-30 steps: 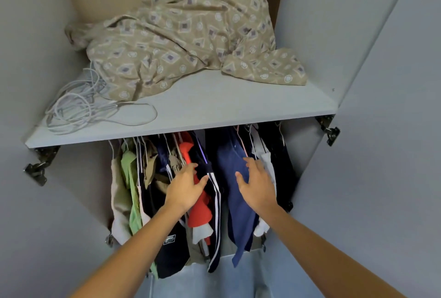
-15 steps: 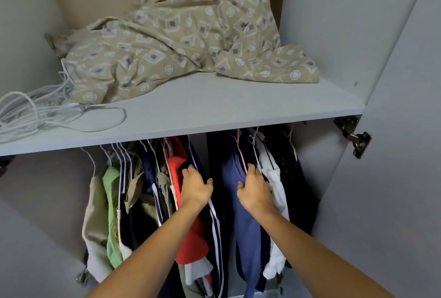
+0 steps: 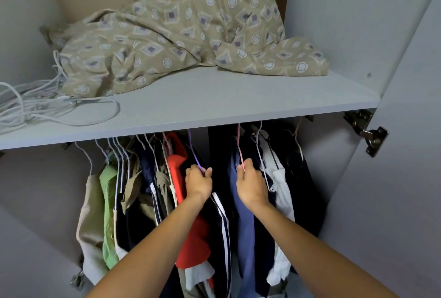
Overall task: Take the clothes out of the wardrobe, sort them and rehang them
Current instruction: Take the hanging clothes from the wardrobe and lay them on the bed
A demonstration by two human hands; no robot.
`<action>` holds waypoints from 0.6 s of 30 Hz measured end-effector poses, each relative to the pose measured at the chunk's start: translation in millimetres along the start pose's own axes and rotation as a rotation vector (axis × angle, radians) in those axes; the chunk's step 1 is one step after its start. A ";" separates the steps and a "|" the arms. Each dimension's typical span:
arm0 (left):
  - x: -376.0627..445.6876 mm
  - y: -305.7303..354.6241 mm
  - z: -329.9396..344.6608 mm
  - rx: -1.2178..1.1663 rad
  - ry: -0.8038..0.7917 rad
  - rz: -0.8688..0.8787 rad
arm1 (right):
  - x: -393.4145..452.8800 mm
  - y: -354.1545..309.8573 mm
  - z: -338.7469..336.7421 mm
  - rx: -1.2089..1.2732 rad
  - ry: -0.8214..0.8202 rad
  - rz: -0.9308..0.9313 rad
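Clothes hang on wire hangers under the wardrobe shelf (image 3: 214, 116). From the left I see a beige top (image 3: 89, 204), a green shirt (image 3: 108, 202), dark and khaki pieces, a red garment (image 3: 194, 242), a dark garment with white stripes (image 3: 222, 223), a blue garment (image 3: 245, 226) and a white one (image 3: 282, 192). My left hand (image 3: 198, 181) grips a purple hanger (image 3: 194, 154) beside the red garment. My right hand (image 3: 250, 183) grips a pink hanger (image 3: 239, 152) above the blue garment. The rail is hidden behind the shelf.
A crumpled beige patterned cloth (image 3: 181, 32) lies on the shelf, with a tangle of white cord (image 3: 31, 104) at its left. The open right door (image 3: 391, 178) with its metal hinge (image 3: 367, 130) stands close to my right arm.
Both hands have reached deeper into the hanging clothes and curled their fingers round hangers, the left on the purple one, the right on the pink one. The view has moved closer.
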State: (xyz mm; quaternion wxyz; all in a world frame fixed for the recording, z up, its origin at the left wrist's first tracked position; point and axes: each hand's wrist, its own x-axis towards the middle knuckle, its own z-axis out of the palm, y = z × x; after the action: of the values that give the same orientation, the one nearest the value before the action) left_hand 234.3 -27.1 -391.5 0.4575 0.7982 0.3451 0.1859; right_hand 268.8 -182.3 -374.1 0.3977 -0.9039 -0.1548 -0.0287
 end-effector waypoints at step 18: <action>-95.2 29.0 -62.7 -0.074 0.036 0.180 | -61.8 -17.1 -56.1 0.201 -0.033 -0.060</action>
State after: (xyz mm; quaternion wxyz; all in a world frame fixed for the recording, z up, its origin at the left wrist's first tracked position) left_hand 141.1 -67.9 -332.7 0.4617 0.8050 0.2731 0.2532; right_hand 209.0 -228.2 -334.4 0.4829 -0.8546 -0.1906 -0.0099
